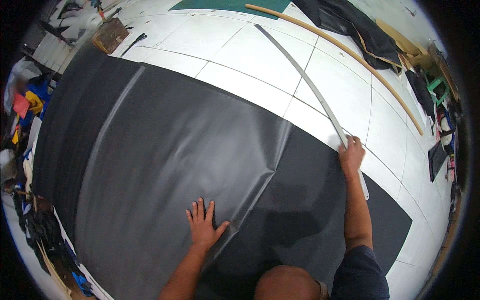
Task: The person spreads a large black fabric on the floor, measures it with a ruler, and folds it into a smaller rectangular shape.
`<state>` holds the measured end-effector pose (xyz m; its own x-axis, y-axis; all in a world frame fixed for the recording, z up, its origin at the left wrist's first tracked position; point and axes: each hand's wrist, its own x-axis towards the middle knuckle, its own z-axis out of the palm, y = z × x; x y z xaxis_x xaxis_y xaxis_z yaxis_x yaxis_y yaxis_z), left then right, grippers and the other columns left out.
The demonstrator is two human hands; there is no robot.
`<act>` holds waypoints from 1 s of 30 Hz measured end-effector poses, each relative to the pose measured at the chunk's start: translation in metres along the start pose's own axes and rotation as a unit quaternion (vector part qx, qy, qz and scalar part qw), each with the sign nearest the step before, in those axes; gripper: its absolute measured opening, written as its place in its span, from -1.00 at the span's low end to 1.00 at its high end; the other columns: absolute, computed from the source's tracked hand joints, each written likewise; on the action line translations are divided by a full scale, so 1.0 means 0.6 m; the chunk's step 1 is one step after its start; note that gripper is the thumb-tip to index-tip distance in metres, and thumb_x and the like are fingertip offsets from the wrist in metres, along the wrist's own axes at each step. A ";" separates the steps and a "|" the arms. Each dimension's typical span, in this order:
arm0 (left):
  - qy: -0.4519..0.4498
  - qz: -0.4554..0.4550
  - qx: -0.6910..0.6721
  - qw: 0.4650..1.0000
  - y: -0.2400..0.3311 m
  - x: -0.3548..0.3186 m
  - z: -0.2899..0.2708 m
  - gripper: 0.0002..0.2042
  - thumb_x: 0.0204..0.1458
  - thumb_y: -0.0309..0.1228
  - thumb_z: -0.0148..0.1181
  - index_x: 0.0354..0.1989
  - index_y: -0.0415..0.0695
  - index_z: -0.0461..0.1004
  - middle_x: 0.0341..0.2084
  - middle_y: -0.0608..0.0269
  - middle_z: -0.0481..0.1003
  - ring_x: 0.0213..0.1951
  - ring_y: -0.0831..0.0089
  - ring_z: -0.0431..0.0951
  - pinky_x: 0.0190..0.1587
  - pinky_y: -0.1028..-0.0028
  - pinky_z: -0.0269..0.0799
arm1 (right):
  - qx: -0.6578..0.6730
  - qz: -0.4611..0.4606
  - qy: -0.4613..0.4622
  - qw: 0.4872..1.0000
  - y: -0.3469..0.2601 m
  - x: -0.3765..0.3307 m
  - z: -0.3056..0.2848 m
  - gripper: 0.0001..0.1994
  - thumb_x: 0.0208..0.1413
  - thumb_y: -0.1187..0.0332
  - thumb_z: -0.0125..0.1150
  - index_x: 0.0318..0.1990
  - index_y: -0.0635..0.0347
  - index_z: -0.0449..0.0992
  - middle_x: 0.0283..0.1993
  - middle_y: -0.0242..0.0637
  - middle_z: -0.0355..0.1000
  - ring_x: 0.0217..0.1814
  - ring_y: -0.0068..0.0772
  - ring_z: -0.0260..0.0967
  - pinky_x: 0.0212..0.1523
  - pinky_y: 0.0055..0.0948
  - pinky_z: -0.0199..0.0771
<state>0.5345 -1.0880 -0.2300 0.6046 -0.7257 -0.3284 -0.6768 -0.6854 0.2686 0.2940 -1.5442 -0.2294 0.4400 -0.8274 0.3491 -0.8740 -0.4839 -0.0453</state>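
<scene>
A large black sheet (165, 135) of smooth, slightly shiny material covers much of the white tiled floor. Its right part is folded or layered, with a crease running diagonally and a duller dark surface (310, 185) beyond it. My left hand (203, 227) rests flat on the shiny part, fingers spread, beside the crease. At the sheet's far right edge, my right hand (353, 155) is closed around a long metal ruler (305, 77). The ruler stretches from my hand away over the tiles, and its near end, with a small hole, shows beside my forearm.
A long curved-looking wooden stick (345, 50) lies on the tiles beyond the ruler. Black material (340, 20) is heaped at the far right, near a green sheet (225, 6). A brown block (111, 36) and dark scissors (134, 44) sit at the far left. Clutter lines both sides.
</scene>
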 end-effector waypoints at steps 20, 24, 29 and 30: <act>0.006 0.019 0.009 1.000 -0.011 -0.002 -0.002 -0.14 -0.05 0.20 0.16 0.36 -0.03 0.08 0.38 -0.14 -0.14 0.40 -0.11 -0.19 0.35 -0.10 -0.35 | 0.238 0.068 -0.265 0.932 -0.271 0.067 0.048 -0.59 -0.01 0.01 0.31 -0.25 0.17 0.42 -0.31 -0.10 0.51 -0.17 -0.03 0.48 -0.21 -0.17 0.43; 0.001 0.025 0.013 1.000 -0.016 0.001 -0.009 -0.15 -0.05 0.20 0.16 0.35 -0.03 0.09 0.37 -0.16 -0.13 0.39 -0.11 -0.18 0.35 -0.11 -0.34 | 0.247 0.086 -0.255 0.931 -0.283 0.065 0.045 -0.60 -0.01 0.00 0.31 -0.24 0.12 0.41 -0.31 -0.15 0.51 -0.19 -0.10 0.48 -0.21 -0.20 0.43; 0.010 0.028 0.010 0.999 -0.014 0.000 -0.014 -0.15 -0.05 0.20 0.16 0.35 -0.02 0.09 0.38 -0.14 -0.13 0.40 -0.09 -0.17 0.35 -0.10 -0.35 | 0.304 0.104 -0.249 0.914 -0.266 0.060 0.058 -0.58 -0.03 0.02 0.33 -0.18 0.14 0.48 -0.27 -0.12 0.52 -0.17 -0.17 0.49 -0.15 -0.26 0.43; 0.009 0.024 0.009 1.000 -0.015 -0.003 -0.015 -0.15 -0.05 0.20 0.16 0.35 -0.01 0.09 0.38 -0.13 -0.13 0.40 -0.09 -0.17 0.35 -0.10 -0.35 | 0.310 0.105 -0.242 0.913 -0.268 0.060 0.058 -0.58 -0.04 0.03 0.33 -0.17 0.16 0.50 -0.26 -0.11 0.52 -0.16 -0.17 0.49 -0.14 -0.27 0.43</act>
<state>0.5433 -1.0813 -0.2240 0.5783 -0.7589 -0.2993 -0.7128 -0.6485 0.2671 0.4577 -1.5060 -0.2424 0.4475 -0.8768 -0.1758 -0.7301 -0.2447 -0.6381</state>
